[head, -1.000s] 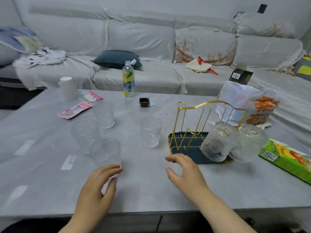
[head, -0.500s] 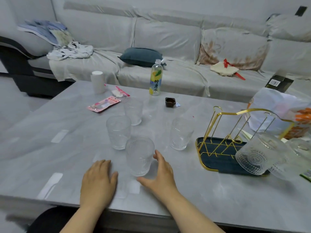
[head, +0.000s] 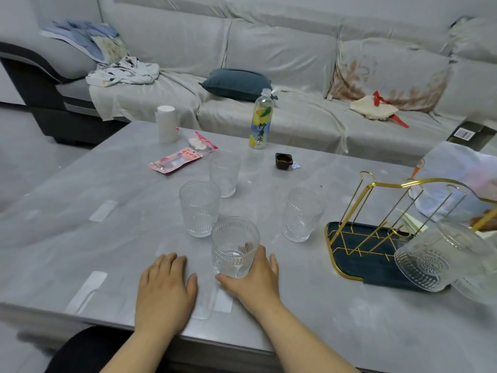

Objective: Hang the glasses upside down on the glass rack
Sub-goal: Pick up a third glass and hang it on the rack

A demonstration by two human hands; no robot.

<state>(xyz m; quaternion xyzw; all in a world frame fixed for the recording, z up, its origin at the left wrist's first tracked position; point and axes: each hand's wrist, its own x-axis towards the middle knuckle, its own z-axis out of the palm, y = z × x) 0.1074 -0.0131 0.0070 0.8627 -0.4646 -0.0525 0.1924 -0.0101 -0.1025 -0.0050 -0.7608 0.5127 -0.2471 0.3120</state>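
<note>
Right hand [head: 252, 275] fingers wrap the upright ribbed clear tumbler [head: 235, 246], axis vertical; gold wire glass rack [head: 376, 227] lies at 3 o'clock. Left hand [head: 165, 289] flat, empty.

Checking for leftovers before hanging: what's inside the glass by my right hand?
The nearest glass looks empty. Through it show only the right hand's fingers behind; glare at the base could hide a little water.
</note>
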